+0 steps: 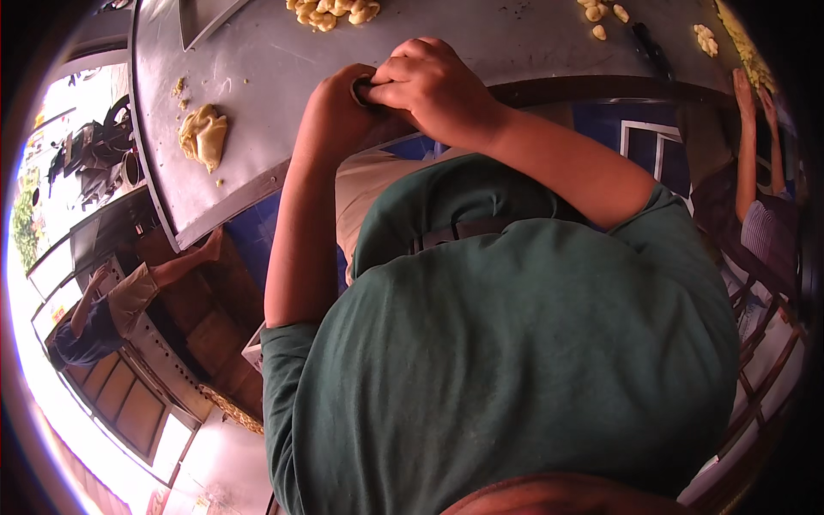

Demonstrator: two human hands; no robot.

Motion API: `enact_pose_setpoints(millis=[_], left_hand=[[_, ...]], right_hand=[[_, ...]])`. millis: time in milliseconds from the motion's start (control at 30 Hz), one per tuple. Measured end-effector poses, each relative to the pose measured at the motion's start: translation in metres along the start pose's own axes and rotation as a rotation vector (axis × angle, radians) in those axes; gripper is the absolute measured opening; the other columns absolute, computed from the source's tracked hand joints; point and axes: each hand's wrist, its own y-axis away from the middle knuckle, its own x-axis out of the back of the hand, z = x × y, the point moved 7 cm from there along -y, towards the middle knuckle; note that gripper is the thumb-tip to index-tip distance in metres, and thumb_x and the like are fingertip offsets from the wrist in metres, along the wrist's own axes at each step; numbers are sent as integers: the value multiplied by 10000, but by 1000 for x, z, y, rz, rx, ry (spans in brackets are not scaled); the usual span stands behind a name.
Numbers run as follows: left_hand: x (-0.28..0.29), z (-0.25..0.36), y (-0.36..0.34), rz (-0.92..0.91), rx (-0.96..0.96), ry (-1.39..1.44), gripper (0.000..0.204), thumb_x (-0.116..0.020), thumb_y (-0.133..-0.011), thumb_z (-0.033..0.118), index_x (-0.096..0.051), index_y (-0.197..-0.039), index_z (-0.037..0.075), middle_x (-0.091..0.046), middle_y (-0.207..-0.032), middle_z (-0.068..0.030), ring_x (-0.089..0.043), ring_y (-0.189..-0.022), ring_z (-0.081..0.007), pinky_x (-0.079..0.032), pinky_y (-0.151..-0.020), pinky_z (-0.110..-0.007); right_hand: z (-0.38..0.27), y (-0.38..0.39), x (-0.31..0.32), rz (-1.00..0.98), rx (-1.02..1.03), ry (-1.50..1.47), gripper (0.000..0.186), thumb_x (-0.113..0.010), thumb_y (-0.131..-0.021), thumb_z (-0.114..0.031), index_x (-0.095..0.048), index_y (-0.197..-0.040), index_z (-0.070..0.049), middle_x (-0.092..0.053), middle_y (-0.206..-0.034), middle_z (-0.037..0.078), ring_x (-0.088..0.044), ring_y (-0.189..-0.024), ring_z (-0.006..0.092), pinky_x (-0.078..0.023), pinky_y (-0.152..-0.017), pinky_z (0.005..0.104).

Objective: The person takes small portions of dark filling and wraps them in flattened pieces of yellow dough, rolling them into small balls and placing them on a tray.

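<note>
My left hand (336,105) and my right hand (436,87) meet over the near edge of the metal tabletop (266,73). Both are closed, the right one's fingers curling into the left one's grip. Whatever lies between them is hidden by the fingers. To the left of my hands, a pale yellow dough lump (203,137) rests on the metal with crumbs around it. Beyond my hands, near the top of the view, sits a pile of small dough pieces (330,14).
At the right lie more dough pieces (598,12), a dark elongated tool (652,51) and a long yellow mass (745,43), where another person's hands (755,93) are. A metal frame (206,21) stands at upper left. A second person (103,318) is off to the left.
</note>
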Motion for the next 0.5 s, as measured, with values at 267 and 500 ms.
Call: enact_pose_setpoints(millis=[267, 500], left_hand=[[4, -14, 0, 52, 95, 39, 408, -867, -716, 154, -665, -1042, 14, -735, -918, -154, -715, -861, -268, -553, -766, -373], [11, 8, 10, 198, -44, 51, 432, -857, -733, 148, -624, -1078, 32, -733, -969, -161, -736, -898, -298, -564, -768, -388]], right_hand=[[32, -1, -18, -187, -515, -611, 287, -723, -821, -39, -767, -1094, -118, -741, -1025, 41, -660, -980, 246, -492, -973, 391], [27, -13, -19, -234, -247, -354, 292, -732, -832, -91, -744, -1124, -73, -732, -1067, 109, -661, -1017, 324, -519, -934, 418]])
